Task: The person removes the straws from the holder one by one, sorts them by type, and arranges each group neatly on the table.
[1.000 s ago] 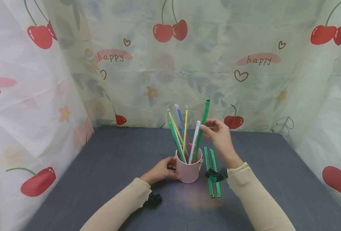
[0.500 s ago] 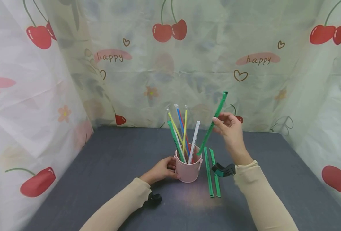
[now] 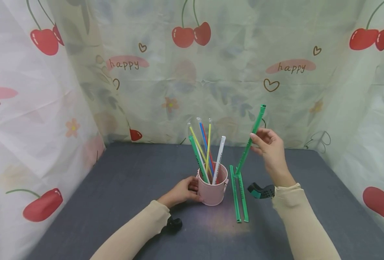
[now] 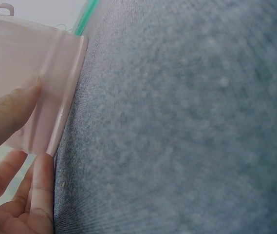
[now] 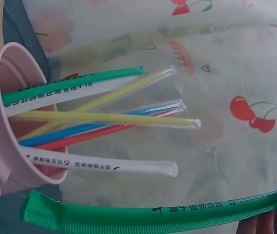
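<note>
My right hand (image 3: 271, 153) pinches a straw in a green paper wrapper (image 3: 250, 144) between thumb and fingers. The straw slants, its lower end over the tops of two more green-wrapped straws (image 3: 235, 195) lying on the table. A small pink bucket (image 3: 211, 194) stands upright to the left, gripped at its side by my left hand (image 3: 181, 190). In the left wrist view the thumb (image 4: 11, 114) lies on the bucket's wall and the fingers (image 4: 42, 185) meet its base rim. Inside lean a green-wrapped straw (image 5: 80, 85), white-wrapped straws (image 5: 109, 165), and yellow (image 5: 128, 118), blue and red ones in clear wrap.
A dark grey table (image 3: 140, 166) carries everything. Cherry-print curtains (image 3: 227, 72) hang around its back and sides. Each wrist wears a black strap mount (image 3: 261, 190); the left one (image 3: 174, 224) sits close over the table.
My right hand has drawn the green-wrapped straw out of the bucket and moved it right, over the two lying straws. My left hand and the bucket stay in place.
</note>
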Available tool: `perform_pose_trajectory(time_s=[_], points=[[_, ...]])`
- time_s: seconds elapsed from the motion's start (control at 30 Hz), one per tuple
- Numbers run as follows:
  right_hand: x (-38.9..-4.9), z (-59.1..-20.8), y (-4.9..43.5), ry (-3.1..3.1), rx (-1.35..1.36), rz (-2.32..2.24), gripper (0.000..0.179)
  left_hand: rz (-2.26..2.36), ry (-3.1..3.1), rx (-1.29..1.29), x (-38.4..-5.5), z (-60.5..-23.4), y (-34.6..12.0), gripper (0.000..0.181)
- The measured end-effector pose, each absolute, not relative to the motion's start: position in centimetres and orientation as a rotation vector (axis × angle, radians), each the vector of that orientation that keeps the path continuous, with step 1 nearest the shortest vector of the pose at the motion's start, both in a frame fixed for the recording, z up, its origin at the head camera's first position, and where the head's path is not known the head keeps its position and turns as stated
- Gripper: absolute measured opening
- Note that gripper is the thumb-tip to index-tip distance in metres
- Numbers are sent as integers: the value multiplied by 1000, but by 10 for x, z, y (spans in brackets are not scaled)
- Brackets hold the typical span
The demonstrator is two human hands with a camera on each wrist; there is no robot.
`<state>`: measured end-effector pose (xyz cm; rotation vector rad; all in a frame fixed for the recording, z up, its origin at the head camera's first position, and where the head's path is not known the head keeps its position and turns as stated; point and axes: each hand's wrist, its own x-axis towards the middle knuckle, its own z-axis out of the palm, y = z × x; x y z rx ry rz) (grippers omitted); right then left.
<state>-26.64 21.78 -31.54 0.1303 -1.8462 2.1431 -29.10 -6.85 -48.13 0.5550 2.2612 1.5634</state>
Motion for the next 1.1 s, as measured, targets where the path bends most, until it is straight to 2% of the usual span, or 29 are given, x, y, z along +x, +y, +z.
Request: perform_pose_trajectory(time_s=[0.5, 1.1], points=[[-270, -351, 229, -2170, -23, 1953, 32, 1547, 2263, 548, -291, -483, -70, 67], [-272, -389, 257, -2429, -71, 1844, 50, 1529, 2274, 535, -290, -479, -69, 66]])
